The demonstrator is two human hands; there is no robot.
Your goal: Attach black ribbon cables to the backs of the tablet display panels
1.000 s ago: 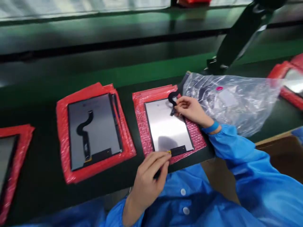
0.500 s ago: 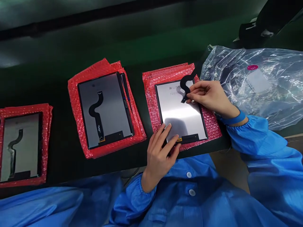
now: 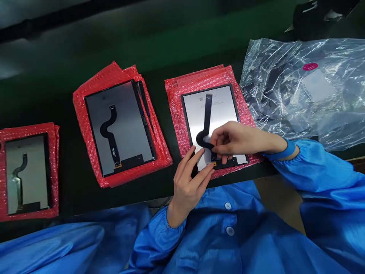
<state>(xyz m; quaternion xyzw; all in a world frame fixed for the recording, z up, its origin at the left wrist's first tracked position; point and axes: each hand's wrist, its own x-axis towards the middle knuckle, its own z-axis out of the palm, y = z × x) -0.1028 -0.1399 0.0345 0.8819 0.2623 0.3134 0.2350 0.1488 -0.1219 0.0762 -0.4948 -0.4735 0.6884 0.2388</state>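
A display panel [image 3: 194, 110] lies on red bubble wrap [image 3: 176, 114], its silvery back up. My right hand [image 3: 236, 142] pinches the lower end of a black S-shaped flex cable [image 3: 208, 114] near the panel's bottom edge; the cable's other end reaches toward the panel's top. My left hand [image 3: 186, 182] rests at the panel's lower left, fingers apart, fingertips beside the small gold connector [image 3: 214, 164]. Exact contact between cable end and connector is hidden by my right fingers.
Left of the hands, another panel [image 3: 125, 125] with a black cable lies on stacked red wrap [image 3: 82, 114]. A third panel [image 3: 34, 171] is at the far left. Clear plastic bags [image 3: 285, 114] lie at the right. A blue sleeve [image 3: 57, 243] shows at the lower left.
My right hand has moved down and left with the cable, from the panel's upper right to its bottom edge. The cable is turned over end for end. My left hand has stayed nearly in place.
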